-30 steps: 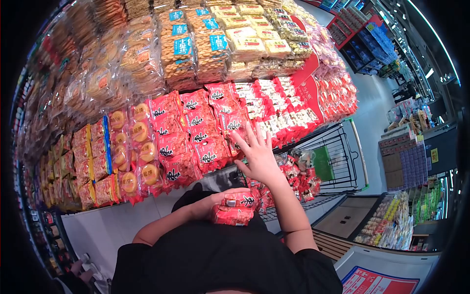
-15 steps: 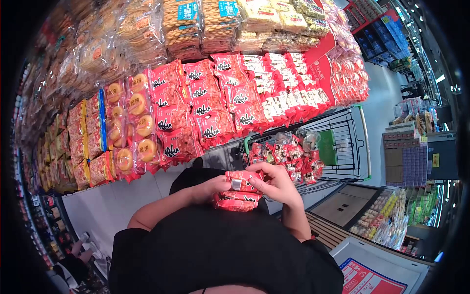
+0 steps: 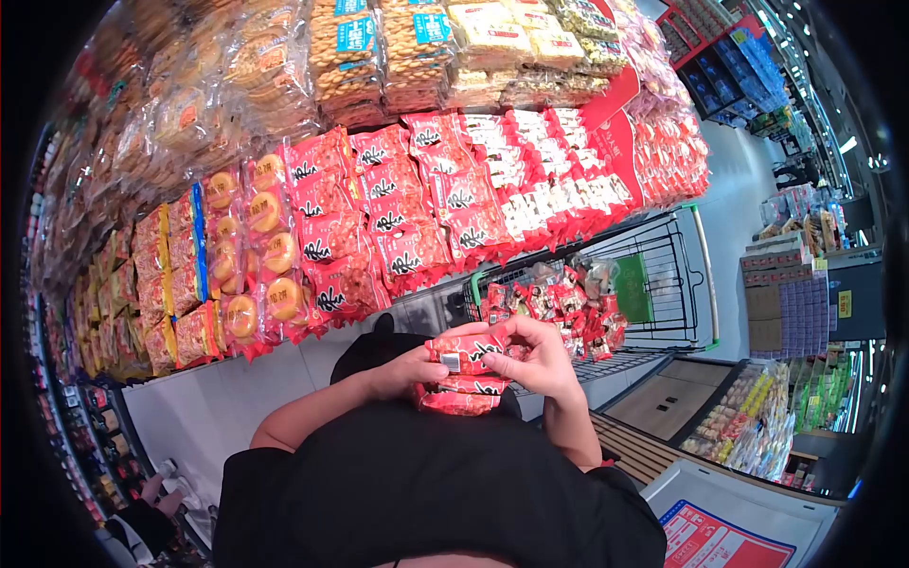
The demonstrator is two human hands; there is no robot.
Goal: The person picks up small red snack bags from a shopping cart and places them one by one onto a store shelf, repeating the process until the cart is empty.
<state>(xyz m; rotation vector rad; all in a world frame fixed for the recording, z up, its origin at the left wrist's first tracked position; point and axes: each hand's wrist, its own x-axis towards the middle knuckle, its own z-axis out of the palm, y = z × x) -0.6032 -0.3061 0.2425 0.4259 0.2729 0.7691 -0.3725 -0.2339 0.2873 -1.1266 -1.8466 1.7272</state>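
In front of my chest I hold several small red snack packets (image 3: 462,386) stacked together, with black characters and a white label on the top one. My left hand (image 3: 405,372) grips their left side, its thumb beside the white label. On the other side, my right hand (image 3: 540,362) pinches the top packet with thumb and fingers. The undersides of the packets and some of my fingertips are hidden. Just beyond lie rows of similar red packets (image 3: 407,204) on the display. Round yellow cakes in clear wrappers (image 3: 277,251) sit left of them.
A wire shopping cart (image 3: 663,284) stands at the right, with red-wrapped packets (image 3: 559,303) inside. Bagged snacks (image 3: 417,57) are piled at the back of the display. A low cabinet (image 3: 653,402) and a red-and-white sign (image 3: 724,540) lie to the right.
Both hands stay almost in place, still around the red packets. The top packet has shifted slightly between my fingers. The display sits a little lower in the view.
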